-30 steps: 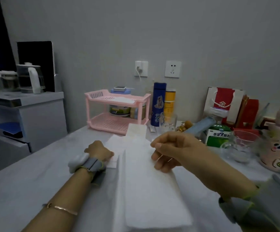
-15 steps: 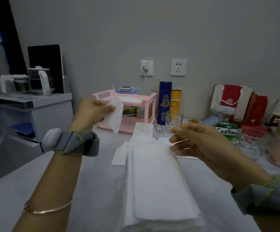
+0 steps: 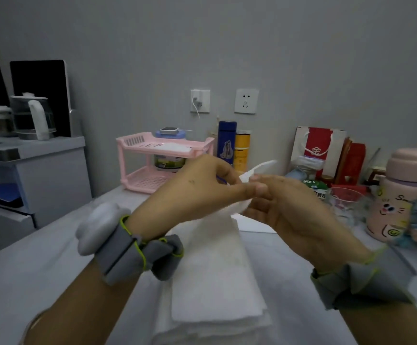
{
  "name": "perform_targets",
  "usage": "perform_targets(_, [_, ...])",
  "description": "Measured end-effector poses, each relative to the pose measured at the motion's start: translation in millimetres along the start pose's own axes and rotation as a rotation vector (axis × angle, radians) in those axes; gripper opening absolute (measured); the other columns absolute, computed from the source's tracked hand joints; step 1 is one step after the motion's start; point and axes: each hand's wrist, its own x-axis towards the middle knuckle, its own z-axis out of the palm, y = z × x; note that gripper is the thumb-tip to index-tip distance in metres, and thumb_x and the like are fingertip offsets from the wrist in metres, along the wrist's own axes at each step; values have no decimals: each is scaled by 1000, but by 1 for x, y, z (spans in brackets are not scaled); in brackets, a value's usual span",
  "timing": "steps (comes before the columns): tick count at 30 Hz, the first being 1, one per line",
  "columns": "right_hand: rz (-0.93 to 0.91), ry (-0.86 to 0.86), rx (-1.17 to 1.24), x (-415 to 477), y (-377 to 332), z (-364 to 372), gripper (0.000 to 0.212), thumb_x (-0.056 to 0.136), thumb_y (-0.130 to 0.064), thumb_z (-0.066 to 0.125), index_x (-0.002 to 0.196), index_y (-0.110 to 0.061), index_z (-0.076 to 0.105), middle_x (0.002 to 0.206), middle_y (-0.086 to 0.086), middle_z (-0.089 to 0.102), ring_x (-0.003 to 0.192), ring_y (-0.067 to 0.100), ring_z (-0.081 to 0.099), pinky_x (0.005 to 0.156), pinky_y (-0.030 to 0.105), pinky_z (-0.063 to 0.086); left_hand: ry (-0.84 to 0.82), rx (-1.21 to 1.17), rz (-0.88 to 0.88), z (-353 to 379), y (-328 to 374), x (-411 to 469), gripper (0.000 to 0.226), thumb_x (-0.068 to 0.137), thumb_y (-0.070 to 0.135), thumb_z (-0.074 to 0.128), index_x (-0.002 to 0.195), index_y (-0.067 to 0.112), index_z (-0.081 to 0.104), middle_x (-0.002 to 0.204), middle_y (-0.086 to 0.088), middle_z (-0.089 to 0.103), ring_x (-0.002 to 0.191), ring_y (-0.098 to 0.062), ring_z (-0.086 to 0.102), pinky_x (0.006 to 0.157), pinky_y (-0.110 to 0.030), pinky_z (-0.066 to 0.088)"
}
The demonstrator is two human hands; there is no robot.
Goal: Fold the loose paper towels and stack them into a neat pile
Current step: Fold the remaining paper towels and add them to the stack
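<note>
Left hand (image 3: 202,185) and right hand (image 3: 284,210) met, both pinching 1 paper towel (image 3: 259,168) above the tabletop (image 3: 53,270). Folded pile (image 3: 214,282) lay at 6 o'clock beneath them.

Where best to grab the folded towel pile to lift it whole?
Probably both long edges at mid-length, coming in from left and right under the bottom layer: the pile is long, narrow and soft, lying flat on the table.
</note>
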Motion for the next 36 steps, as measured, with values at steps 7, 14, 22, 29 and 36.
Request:
perform_targets(7, [81, -34, 61, 2, -3, 1, 23, 77, -16, 65, 100, -11, 66, 90, 6, 74, 79, 20, 72, 67, 29, 59, 100, -220, -53, 2, -1, 6, 20, 88, 46, 52, 80, 29, 57, 87, 7, 66, 75, -6, 65, 68, -24, 57])
perform_targets(14, [144, -67, 96, -4, -11, 0, 39, 57, -17, 69, 95, -10, 67, 80, 6, 73, 75, 20, 69, 67, 32, 58, 102, -467, -106, 4, 2, 5, 18, 91, 38, 53, 75, 31, 57, 56, 21, 63, 53, 7, 62, 44, -10, 48])
perform_targets(22, [-127, 93, -438, -21, -46, -30, 8, 81, -17, 64, 89, -18, 66, 78, 2, 72, 73, 22, 68, 59, 26, 53, 110, -276, -292, -43, -15, -9, 23, 83, 31, 66, 66, 16, 63, 47, 10, 61, 38, -1, 53, 36, -12, 39])
perform_targets(29, [113, -115, -904, -20, -54, -51, 44, 54, -22, 69, 97, -19, 63, 60, -1, 67, 54, 11, 63, 49, 20, 47, -159, 6, -438, -37, -37, -36, 38, 77, 39, 71, 49, 19, 53, 37, 13, 49, 37, -3, 40, 38, -14, 33])
perform_targets(36, [227, -255, -1047, -13, -48, -54, 31, 72, -15, 70, 100, -21, 56, 53, -5, 65, 46, 5, 60, 49, 14, 46, -162, 85, -490, -21, -44, -59, 43, 75, 42, 73, 48, 20, 48, 44, 9, 44, 32, -3, 35, 37, -13, 29])
